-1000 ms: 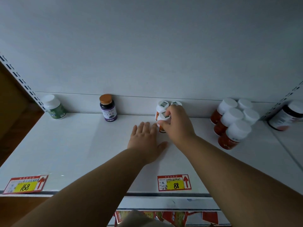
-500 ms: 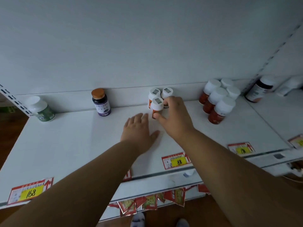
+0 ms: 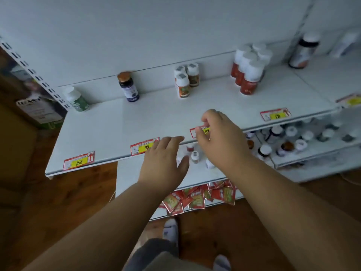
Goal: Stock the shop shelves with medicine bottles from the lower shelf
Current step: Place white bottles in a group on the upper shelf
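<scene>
Medicine bottles [image 3: 195,157] stand upright on the lower shelf [image 3: 148,173], just below and between 2 empty hands, nearer the loosely curled right hand [image 3: 218,141] than the flat, relaxed left hand [image 3: 164,161].

1. Both hands hover over the front edge of the upper shelf [image 3: 109,130], holding nothing.
2. The left hand [image 3: 164,163] has straight fingers; the right hand [image 3: 218,141] has loosely curled ones.
3. Far on that shelf stand a green bottle [image 3: 77,99], a dark bottle [image 3: 129,87], three orange bottles [image 3: 185,81] and a red cluster [image 3: 249,72].
4. On the lower shelf [image 3: 132,173], small bottles [image 3: 195,156] stand between the hands.
</scene>
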`<state>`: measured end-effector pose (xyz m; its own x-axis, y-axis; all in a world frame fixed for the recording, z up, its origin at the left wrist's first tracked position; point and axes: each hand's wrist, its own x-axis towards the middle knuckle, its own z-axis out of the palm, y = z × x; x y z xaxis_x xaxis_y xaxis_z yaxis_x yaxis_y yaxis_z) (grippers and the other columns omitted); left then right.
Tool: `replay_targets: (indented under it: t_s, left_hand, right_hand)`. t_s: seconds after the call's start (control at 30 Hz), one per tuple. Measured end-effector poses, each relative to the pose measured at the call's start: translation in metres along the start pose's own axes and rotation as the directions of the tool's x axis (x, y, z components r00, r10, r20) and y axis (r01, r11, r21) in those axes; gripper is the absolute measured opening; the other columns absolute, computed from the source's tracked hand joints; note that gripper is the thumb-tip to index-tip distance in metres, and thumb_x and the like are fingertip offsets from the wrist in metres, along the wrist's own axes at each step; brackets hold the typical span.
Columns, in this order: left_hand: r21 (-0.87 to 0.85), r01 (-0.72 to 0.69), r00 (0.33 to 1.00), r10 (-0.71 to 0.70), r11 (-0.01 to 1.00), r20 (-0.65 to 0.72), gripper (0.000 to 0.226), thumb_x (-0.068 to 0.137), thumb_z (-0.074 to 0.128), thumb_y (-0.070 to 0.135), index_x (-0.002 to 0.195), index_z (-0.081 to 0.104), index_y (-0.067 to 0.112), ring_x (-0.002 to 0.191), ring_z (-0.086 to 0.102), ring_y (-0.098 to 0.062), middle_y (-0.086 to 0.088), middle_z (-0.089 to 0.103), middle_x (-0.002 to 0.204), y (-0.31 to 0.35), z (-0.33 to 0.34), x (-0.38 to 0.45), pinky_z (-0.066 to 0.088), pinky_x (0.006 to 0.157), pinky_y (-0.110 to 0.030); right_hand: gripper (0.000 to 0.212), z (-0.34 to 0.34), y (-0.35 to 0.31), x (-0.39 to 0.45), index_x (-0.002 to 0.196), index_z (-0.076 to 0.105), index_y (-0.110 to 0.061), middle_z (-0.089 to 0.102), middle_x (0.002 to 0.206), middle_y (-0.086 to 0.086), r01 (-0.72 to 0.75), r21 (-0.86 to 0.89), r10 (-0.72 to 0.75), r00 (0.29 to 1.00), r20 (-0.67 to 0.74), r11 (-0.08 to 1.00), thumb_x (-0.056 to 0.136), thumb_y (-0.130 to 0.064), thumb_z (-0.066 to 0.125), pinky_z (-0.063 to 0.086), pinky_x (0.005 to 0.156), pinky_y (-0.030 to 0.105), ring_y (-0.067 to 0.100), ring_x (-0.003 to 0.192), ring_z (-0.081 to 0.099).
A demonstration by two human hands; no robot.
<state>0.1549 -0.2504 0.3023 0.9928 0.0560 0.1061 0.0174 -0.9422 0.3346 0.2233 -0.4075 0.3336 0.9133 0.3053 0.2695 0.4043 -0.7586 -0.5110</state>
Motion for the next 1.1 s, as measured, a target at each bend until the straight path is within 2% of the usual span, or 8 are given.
replay_targets:
  t_s: [0.2,0.3,0.4,0.5,0.67,0.77,0.97,1.1]
  left_hand:
    - [0.025,-0.082,0.987,0.077,0.996,0.144,0.052,0.094,0.055,0.044,0.142,0.043,0.032,0.128,0.048,-0.018,0.007,0.052,0.14,-0.02,0.025,-0.025,0.041,0.107,-0.038]
    - [0.036,-0.124,0.966,0.113,0.992,0.231,0.057,0.092,0.059,0.045,0.144,0.041,0.032,0.131,0.044,-0.02,0.005,0.048,0.145,-0.055,0.043,-0.023,0.04,0.109,-0.039]
    - [0.039,-0.177,0.945,0.159,0.983,0.287,0.06,0.09,0.062,0.044,0.145,0.041,0.03,0.134,0.043,-0.021,0.004,0.046,0.147,-0.096,0.071,-0.017,0.036,0.11,-0.04]
    - [0.025,-0.205,0.94,0.189,0.979,0.286,0.061,0.09,0.063,0.041,0.145,0.043,0.025,0.132,0.046,-0.026,0.0,0.048,0.146,-0.136,0.113,-0.004,0.038,0.108,-0.043]
    - [-0.03,-0.107,0.953,0.111,0.994,0.281,0.058,0.093,0.061,0.039,0.145,0.041,0.027,0.136,0.043,-0.024,0.001,0.044,0.151,-0.187,0.197,0.02,0.037,0.111,-0.043]
    - [-0.066,-0.092,0.963,0.105,0.994,0.25,0.057,0.094,0.061,0.039,0.146,0.04,0.029,0.137,0.042,-0.02,0.003,0.043,0.151,-0.212,0.242,0.036,0.037,0.113,-0.045]
    - [-0.111,-0.043,0.979,0.064,0.993,0.191,0.058,0.094,0.058,0.044,0.146,0.036,0.031,0.137,0.042,-0.016,0.007,0.041,0.151,-0.25,0.311,0.072,0.041,0.11,-0.048]
    - [-0.105,-0.074,0.983,0.09,0.992,0.157,0.057,0.094,0.056,0.045,0.145,0.036,0.029,0.136,0.043,-0.017,0.006,0.041,0.15,-0.26,0.339,0.092,0.042,0.109,-0.049]
  right_hand:
    - [0.01,0.024,0.001,-0.06,0.101,0.057,-0.015,0.058,0.1,0.0,-0.04,0.058,0.041,0.999,-0.009,0.998,0.098,-0.025,0.053,0.043,0.068,0.032,0.02,0.089,0.056]
    - [0.014,0.067,-0.002,-0.083,0.109,0.058,-0.015,0.058,0.108,0.004,-0.139,0.065,0.138,0.99,0.023,0.988,0.098,-0.023,0.054,0.036,0.07,0.026,0.018,0.091,0.053]
    - [0.025,0.128,-0.001,-0.097,0.118,0.057,-0.016,0.056,0.118,0.005,-0.279,0.117,0.275,0.96,0.049,0.953,0.095,-0.025,0.059,0.045,0.078,0.03,0.022,0.102,0.057]
    - [0.035,0.195,0.007,-0.098,0.125,0.056,-0.018,0.055,0.125,0.006,-0.379,0.15,0.376,0.925,0.053,0.913,0.092,-0.028,0.064,0.039,0.082,0.023,0.022,0.108,0.057]
    - [0.048,0.311,0.054,-0.084,0.133,0.051,-0.021,0.054,0.135,0.009,-0.448,0.183,0.447,0.893,0.047,0.875,0.09,-0.032,0.069,0.049,0.103,0.038,0.026,0.122,0.057]
    - [0.054,0.373,0.096,-0.066,0.138,0.047,-0.02,0.051,0.138,0.01,-0.437,0.143,0.433,0.899,0.058,0.888,0.09,-0.031,0.069,0.042,0.106,0.031,0.027,0.124,0.055]
    - [0.068,0.469,0.148,-0.03,0.146,0.035,-0.03,0.039,0.15,0.011,-0.416,0.174,0.429,0.902,-0.044,0.893,0.088,-0.033,0.071,0.039,0.11,0.035,0.03,0.134,0.046]
    - [0.07,0.505,0.158,-0.004,0.149,0.03,-0.032,0.031,0.153,0.017,-0.342,0.083,0.351,0.925,-0.146,0.936,0.09,-0.032,0.068,0.042,0.108,0.042,0.036,0.137,0.041]
